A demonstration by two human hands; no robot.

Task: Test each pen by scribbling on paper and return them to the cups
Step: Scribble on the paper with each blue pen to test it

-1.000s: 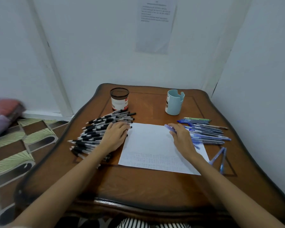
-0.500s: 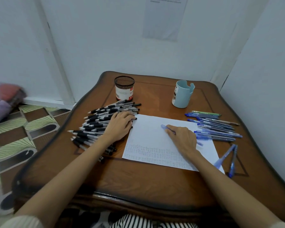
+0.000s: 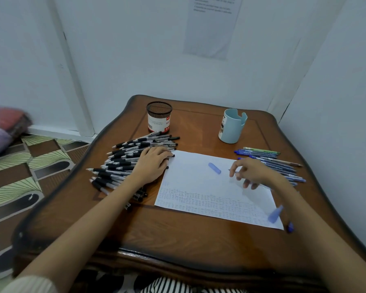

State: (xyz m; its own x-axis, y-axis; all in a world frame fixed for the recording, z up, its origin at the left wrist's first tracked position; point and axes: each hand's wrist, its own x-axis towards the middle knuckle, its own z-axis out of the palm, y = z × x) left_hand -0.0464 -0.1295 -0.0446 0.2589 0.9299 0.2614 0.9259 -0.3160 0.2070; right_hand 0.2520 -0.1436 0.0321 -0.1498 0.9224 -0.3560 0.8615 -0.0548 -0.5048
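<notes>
Your right grip [image 3: 254, 172] is pinching a pen [image 3: 232, 170] just over the paper [image 3: 199, 187] — a blue cap [image 3: 214, 168] is lying on the sheet nearby. Your left grip [image 3: 154, 163] is resting flat, fingers relaxed, on the black pens [image 3: 118, 163] heaped on the bench [image 3: 178, 229].

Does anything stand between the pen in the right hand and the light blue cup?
Nothing visible does. Between the right hand, which holds the pen, and the light blue cup lie only flat paper and bare table. The loose cap lies left of that path, the blue pens right of it.
</notes>
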